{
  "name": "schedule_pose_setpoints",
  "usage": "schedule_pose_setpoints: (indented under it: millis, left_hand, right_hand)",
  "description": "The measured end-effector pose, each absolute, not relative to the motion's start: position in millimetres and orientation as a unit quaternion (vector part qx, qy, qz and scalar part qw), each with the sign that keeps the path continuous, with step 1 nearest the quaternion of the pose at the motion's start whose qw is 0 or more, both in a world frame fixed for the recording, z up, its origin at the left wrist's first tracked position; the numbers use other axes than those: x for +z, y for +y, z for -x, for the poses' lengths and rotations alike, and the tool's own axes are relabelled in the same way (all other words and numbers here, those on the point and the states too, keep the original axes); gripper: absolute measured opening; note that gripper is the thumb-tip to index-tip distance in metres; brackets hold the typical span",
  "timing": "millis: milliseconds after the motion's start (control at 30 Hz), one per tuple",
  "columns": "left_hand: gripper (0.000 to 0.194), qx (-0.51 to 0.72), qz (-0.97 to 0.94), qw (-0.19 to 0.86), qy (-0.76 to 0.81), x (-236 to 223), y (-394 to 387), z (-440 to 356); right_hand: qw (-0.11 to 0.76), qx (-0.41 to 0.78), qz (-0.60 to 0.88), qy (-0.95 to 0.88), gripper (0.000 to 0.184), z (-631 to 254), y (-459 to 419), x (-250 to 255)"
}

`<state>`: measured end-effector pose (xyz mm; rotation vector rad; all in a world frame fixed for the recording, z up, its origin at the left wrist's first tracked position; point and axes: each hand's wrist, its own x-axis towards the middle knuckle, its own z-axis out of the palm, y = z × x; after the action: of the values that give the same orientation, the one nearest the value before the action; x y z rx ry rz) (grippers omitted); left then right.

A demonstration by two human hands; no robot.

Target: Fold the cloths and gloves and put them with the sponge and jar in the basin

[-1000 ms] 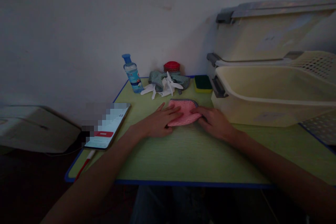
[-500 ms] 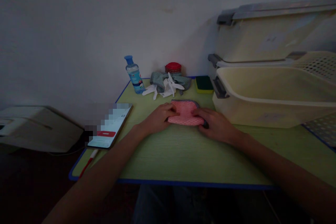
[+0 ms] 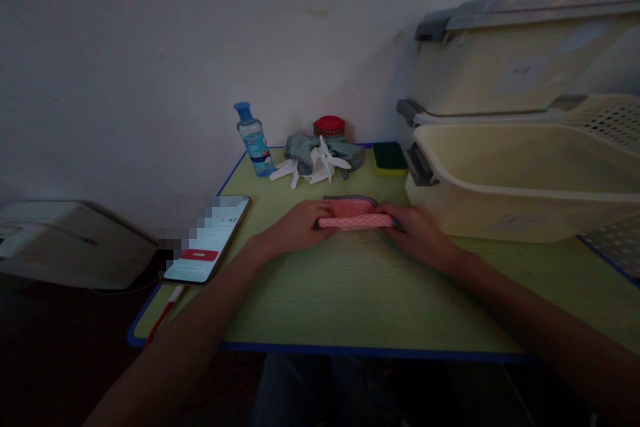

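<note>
A pink cloth (image 3: pixel 356 221) with a dark checked edge is held between my two hands, its near part folded up into a narrow strip. My left hand (image 3: pixel 306 225) is closed on the cloth's left end. On the right end, my right hand (image 3: pixel 414 230) pinches it with thumb and fingers. The cloth is just over the green tabletop (image 3: pixel 320 300); whether it touches the surface I cannot tell. Behind it lie white gloves (image 3: pixel 323 163) on a grey-green cloth (image 3: pixel 299 148).
A blue bottle (image 3: pixel 255 145) stands at the back left, a red-topped round container (image 3: pixel 329 125) by the wall. A green-and-yellow sponge (image 3: pixel 389 159) sits beside the cream bin (image 3: pixel 480 213), with another bin (image 3: pixel 480 80) behind. A phone (image 3: pixel 207 243) with a red cable (image 3: pixel 163 320) lies left.
The pink cloth's near part, lying flatter before, is now folded up into a narrow strip. My hands have shifted slightly with it and still grip both ends.
</note>
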<state>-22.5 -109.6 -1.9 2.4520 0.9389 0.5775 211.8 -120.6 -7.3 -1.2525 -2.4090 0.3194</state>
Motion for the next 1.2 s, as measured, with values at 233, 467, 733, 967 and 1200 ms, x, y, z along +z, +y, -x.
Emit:
schedule_pose_setpoints:
  millis: [233,467,733,967,1200]
  left_hand:
    - [0.039,0.185,-0.818,0.321,0.441,-5,-108,25]
    - [0.033,0.240,-0.798,0.357,0.422,-9,-104,21]
    - [0.028,0.270,-0.770,0.366,0.448,-13,-101,17]
    - [0.030,0.276,-0.754,0.359,0.476,-13,-103,14]
    - [0.020,0.267,-0.743,0.279,0.546,-14,-104,6]
  right_hand:
    - [0.221,0.147,0.482,-0.835,0.014,-210,-121,-4]
    - [0.269,0.161,0.495,-0.810,0.014,-206,-119,-6]
    - [0.283,0.148,0.527,-0.788,0.016,-204,-119,-7]
    - [0.273,0.130,0.535,-0.789,0.020,-201,-118,-7]
    - [0.218,0.070,0.561,-0.795,0.012,-196,-117,-7]
